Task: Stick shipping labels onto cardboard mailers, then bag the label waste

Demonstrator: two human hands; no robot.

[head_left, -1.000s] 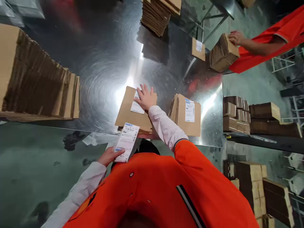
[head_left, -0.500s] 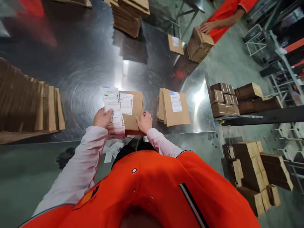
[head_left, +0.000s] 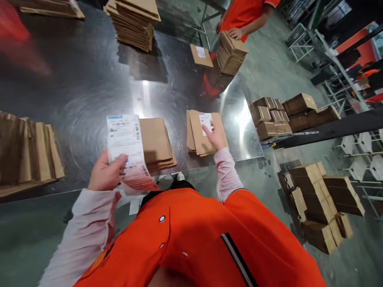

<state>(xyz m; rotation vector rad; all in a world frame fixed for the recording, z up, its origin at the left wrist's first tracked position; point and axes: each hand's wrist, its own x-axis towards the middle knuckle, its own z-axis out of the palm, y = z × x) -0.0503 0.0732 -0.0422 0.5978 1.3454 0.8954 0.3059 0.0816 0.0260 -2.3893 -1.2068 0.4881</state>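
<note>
My left hand point(head_left: 108, 170) is closed on a strip of printed shipping labels point(head_left: 124, 137), thumb on top, its lower end curling toward me. Partly behind the strip is a pile of brown cardboard mailers point(head_left: 156, 139) near the table's front edge; the part of its top that shows is bare. My right hand point(head_left: 217, 135) lies on the top mailer of a second, smaller pile point(head_left: 200, 139) to the right, thumb and fingers spread over its white label point(head_left: 206, 118). Part of that label is hidden under my fingers.
The metal table point(head_left: 89, 79) also bears a row of upright mailers point(head_left: 32, 151) at left and a tall stack point(head_left: 134, 28) at the back. Across it, a person's hand point(head_left: 236, 33) rests on another stack point(head_left: 230, 54). Cartons point(head_left: 314, 195) stand on the floor at right.
My right hand has moved right from the left pile to the right pile. The labelled mailer has gone from the left pile's top. My left hand has drawn the label strip toward me.
</note>
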